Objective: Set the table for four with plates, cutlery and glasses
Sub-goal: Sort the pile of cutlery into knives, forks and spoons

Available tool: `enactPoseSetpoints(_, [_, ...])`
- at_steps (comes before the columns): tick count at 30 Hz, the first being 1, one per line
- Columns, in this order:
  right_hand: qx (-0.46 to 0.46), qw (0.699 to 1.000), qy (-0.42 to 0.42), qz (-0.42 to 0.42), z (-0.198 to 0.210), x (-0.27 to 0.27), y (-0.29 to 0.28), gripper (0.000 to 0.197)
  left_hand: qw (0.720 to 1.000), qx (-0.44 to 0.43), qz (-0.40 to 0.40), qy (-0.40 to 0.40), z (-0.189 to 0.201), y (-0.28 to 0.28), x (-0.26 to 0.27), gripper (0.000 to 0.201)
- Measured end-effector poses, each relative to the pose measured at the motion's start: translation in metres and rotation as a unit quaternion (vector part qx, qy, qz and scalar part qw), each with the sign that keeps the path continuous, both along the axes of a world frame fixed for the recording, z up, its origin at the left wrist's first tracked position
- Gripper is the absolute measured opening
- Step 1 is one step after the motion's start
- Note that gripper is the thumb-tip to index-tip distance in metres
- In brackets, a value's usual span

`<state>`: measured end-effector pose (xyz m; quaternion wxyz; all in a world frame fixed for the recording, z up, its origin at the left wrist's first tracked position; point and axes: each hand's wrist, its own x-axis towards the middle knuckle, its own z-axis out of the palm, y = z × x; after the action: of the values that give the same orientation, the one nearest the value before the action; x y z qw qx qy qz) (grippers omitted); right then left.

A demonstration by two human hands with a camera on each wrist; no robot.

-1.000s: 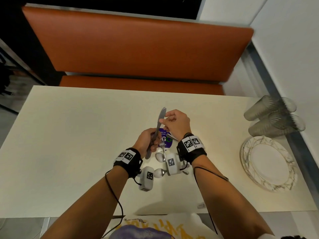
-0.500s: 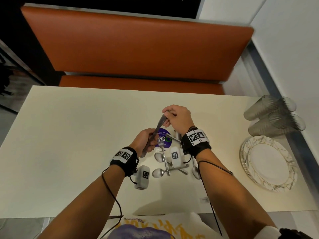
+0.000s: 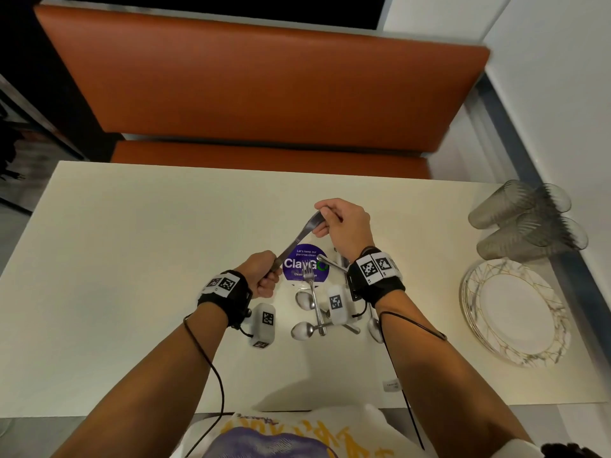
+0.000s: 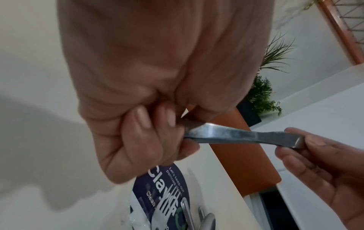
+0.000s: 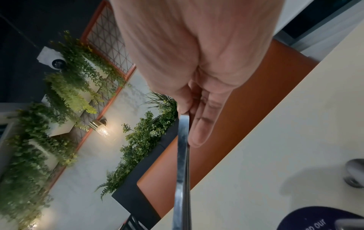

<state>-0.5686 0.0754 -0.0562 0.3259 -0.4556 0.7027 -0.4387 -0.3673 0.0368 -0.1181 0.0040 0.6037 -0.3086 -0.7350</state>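
**Knife held at both ends above the sticker**

The round purple sticker [image 3: 305, 263] on the cream table [image 3: 132, 259] serves as the landmark. Just above it, a table knife [image 3: 299, 236] slants through the air: the left hand [image 3: 261, 276], on the sticker's left edge, has its fingers curled round the handle, while the right hand [image 3: 345, 226], beyond the sticker's far right side, pinches the blade tip between thumb and fingertips (the left wrist view suggests more than one blade stacked together, but the count is unclear).

A fork [image 3: 312, 292] lies with its tines on the sticker and its handle running toward the person. Spoons [image 3: 304, 330] lie crossed with it just on the near side of the sticker, partly hidden by the right wrist.

Well to the right of the sticker, by the wall, a stack of white plates with gold lines [image 3: 515, 312] sits at the table's edge, and beyond it ribbed glasses [image 3: 525, 223] lie on their sides. An orange bench [image 3: 264, 87] stands past the table's far side.
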Motion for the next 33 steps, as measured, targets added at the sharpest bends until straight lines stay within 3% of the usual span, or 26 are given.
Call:
enactPoseSetpoints(5, [0.021, 1.0, -0.004, -0.001, -0.007, 0.0, -0.003, 0.019, 1.0, -0.009, 0.006, -0.003, -0.005, -0.002, 0.001, 0.035])
enactPoseSetpoints(8, [0.024, 0.997, -0.041, -0.062, -0.014, -0.006, -0.005, 0.018, 0.988, -0.149, 0.017, -0.025, -0.012, -0.008, -0.003, 0.04])
enactPoseSetpoints(11, [0.029, 0.987, -0.093, -0.131, -0.02, -0.013, -0.007, 0.018, 0.937, -0.341, -0.042, -0.067, -0.013, -0.012, -0.002, 0.03])
enactPoseSetpoints(14, [0.044, 0.968, -0.159, -0.188, -0.036, -0.022, -0.009, 0.018, 0.877, -0.467, -0.098, -0.057, -0.016, -0.016, 0.004, 0.019])
enactPoseSetpoints(22, [0.123, 0.915, -0.309, -0.23, -0.088, -0.031, -0.016, 0.016, 0.784, -0.554, -0.23, -0.164, -0.031, -0.038, 0.006, 0.016])
enactPoseSetpoints(27, [0.194, 0.936, -0.2, -0.215, -0.122, -0.019, -0.027, 0.018, 0.76, -0.553, -0.264, -0.215, -0.05, -0.046, 0.017, 0.014])
enactPoseSetpoints(30, [0.211, 0.967, -0.03, -0.14, -0.128, -0.02, -0.027, 0.019, 0.755, -0.568, -0.253, -0.209, -0.063, -0.048, 0.02, 0.011])
enactPoseSetpoints(33, [0.215, 0.968, 0.079, -0.098, -0.137, -0.028, -0.014, 0.02, 0.757, -0.563, -0.263, -0.2, -0.068, -0.047, 0.015, 0.017])
